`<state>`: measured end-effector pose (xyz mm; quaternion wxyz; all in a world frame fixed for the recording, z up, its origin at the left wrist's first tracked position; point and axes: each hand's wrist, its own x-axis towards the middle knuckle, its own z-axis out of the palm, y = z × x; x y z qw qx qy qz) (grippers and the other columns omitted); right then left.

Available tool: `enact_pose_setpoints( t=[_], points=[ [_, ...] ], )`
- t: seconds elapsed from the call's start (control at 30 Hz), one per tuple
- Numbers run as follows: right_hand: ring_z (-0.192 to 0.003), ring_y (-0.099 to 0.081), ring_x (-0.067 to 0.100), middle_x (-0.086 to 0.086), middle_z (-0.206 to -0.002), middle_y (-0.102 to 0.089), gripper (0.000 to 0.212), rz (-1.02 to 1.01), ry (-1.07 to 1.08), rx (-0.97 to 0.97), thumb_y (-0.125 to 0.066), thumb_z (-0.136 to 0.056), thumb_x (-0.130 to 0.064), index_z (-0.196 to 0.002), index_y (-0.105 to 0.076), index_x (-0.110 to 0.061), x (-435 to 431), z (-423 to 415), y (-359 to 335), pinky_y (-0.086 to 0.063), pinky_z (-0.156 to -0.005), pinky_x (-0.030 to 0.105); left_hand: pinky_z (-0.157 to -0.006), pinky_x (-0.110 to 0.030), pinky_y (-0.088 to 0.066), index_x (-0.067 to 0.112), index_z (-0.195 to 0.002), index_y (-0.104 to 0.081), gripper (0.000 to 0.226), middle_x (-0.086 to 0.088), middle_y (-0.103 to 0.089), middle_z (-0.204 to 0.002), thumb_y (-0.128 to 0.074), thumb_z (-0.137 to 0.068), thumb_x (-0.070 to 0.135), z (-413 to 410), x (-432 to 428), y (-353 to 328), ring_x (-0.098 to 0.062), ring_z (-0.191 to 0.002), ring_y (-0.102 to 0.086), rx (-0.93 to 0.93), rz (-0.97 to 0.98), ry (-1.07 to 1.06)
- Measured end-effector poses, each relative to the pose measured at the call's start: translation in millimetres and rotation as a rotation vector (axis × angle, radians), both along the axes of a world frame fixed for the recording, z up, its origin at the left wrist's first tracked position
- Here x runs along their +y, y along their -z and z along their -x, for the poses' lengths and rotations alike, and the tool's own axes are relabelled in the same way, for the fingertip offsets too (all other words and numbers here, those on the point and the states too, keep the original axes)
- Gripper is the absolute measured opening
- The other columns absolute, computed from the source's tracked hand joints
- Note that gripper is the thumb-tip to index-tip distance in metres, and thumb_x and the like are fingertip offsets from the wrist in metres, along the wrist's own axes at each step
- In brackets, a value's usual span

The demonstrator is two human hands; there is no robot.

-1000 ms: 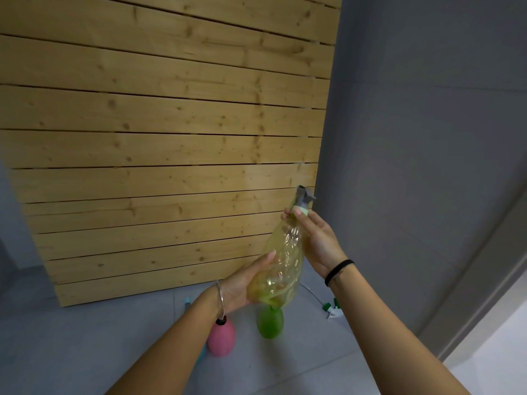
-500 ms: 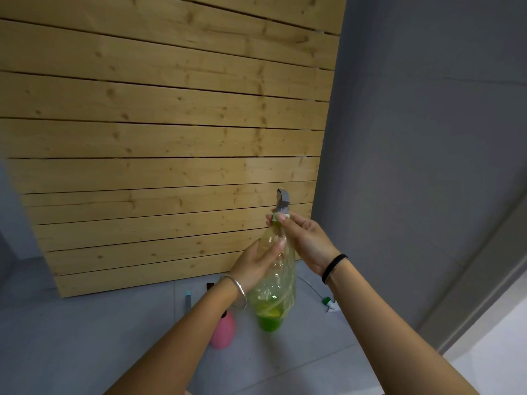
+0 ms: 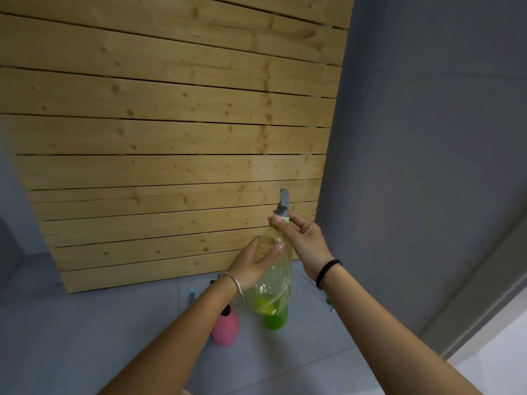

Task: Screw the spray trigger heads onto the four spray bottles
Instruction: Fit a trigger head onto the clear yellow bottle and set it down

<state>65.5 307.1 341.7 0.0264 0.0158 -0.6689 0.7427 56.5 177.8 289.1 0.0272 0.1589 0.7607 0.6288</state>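
Wooden slats (image 3: 171, 138) back a yellow bottle (image 3: 273, 275) held nearly upright above the floor (image 3: 85, 337), long axis vertical. Left hand (image 3: 253, 266) is clamped round its shoulder; right hand (image 3: 302, 240) fingers (image 3: 281, 223) pinch the trigger head (image 3: 283, 208) collar directly atop the neck, ready to twist. Pink bottle (image 3: 225, 329) and green bottle (image 3: 275, 320) stand below it.

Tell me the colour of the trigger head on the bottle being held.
Grey, with a pale green collar; the trigger head shows best in the head view, above the right hand.
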Motion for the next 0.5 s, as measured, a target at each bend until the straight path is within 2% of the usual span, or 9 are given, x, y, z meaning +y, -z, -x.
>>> enact_pose_setpoints(
  t=[0.1,0.17,0.23,0.3,0.37,0.43,0.5],
  points=[
    [-0.117,-0.058,0.018,0.007,-0.124,-0.065,0.033,-0.021,-0.148,-0.045,-0.061,-0.088,-0.013,-0.121,-0.06,-0.007,6.4,6.7,-0.8,-0.045,-0.102,0.033,-0.078,-0.009,-0.046,0.033,-0.102,-0.056,0.017,0.015,-0.066,-0.097,-0.058,-0.087,0.041,4.1,-4.5,4.6,0.001,-0.091,-0.062,-0.023,-0.006,0.004],
    [-0.116,-0.057,0.014,0.005,-0.127,-0.063,0.033,-0.023,-0.216,-0.098,-0.058,-0.089,-0.023,-0.119,-0.062,-0.01,8.6,12.6,-2.1,-0.043,-0.101,0.03,-0.077,-0.004,-0.044,0.031,-0.108,-0.056,0.024,0.015,-0.066,-0.101,-0.061,-0.086,0.04,7.7,-9.7,9.6,0.006,-0.092,-0.06,-0.029,0.02,0.0],
    [-0.111,-0.058,0.011,0.0,-0.119,-0.065,0.037,-0.041,-0.217,-0.137,-0.054,-0.089,-0.043,-0.111,-0.066,-0.015,7.3,18.8,-1.1,-0.042,-0.1,0.029,-0.085,-0.011,-0.045,0.029,-0.115,-0.054,0.034,0.012,-0.065,-0.107,-0.065,-0.084,0.036,12.2,-13.5,17.2,0.001,-0.097,-0.06,-0.046,0.045,-0.01],
    [-0.108,-0.06,0.012,-0.002,-0.112,-0.067,0.045,-0.074,-0.169,-0.16,-0.053,-0.086,-0.053,-0.104,-0.068,-0.016,4.7,27.0,6.9,-0.043,-0.099,0.03,-0.093,-0.023,-0.045,0.021,-0.124,-0.051,0.048,0.005,-0.063,-0.115,-0.07,-0.081,0.031,18.1,-15.6,27.1,-0.01,-0.106,-0.058,-0.072,0.063,-0.049],
    [-0.108,-0.061,0.015,0.001,-0.111,-0.069,0.043,-0.104,-0.128,-0.191,-0.055,-0.086,-0.051,-0.101,-0.071,-0.015,1.5,34.5,18.1,-0.045,-0.098,0.029,-0.091,-0.022,-0.044,0.016,-0.125,-0.05,0.053,0.001,-0.061,-0.118,-0.073,-0.079,0.026,24.6,-18.3,37.1,-0.015,-0.11,-0.058,-0.107,0.103,-0.062],
    [-0.106,-0.063,0.016,0.001,-0.107,-0.071,0.034,-0.142,-0.118,-0.218,-0.056,-0.087,-0.047,-0.092,-0.072,-0.018,-1.1,43.9,32.7,-0.047,-0.095,0.027,-0.083,-0.014,-0.044,0.013,-0.124,-0.05,0.053,-0.001,-0.06,-0.118,-0.074,-0.078,0.023,34.9,-25.2,48.2,-0.014,-0.109,-0.057,-0.167,0.146,-0.059],
    [-0.107,-0.063,0.015,-0.001,-0.106,-0.072,0.032,-0.196,-0.114,-0.226,-0.056,-0.087,-0.047,-0.086,-0.073,-0.02,-3.5,54.7,50.2,-0.046,-0.1,0.031,-0.082,-0.012,-0.043,0.013,-0.122,-0.053,0.05,0.0,-0.058,-0.116,-0.074,-0.078,0.025,47.3,-37.5,58.5,-0.013,-0.108,-0.055,-0.264,0.199,-0.088]
  ],
)
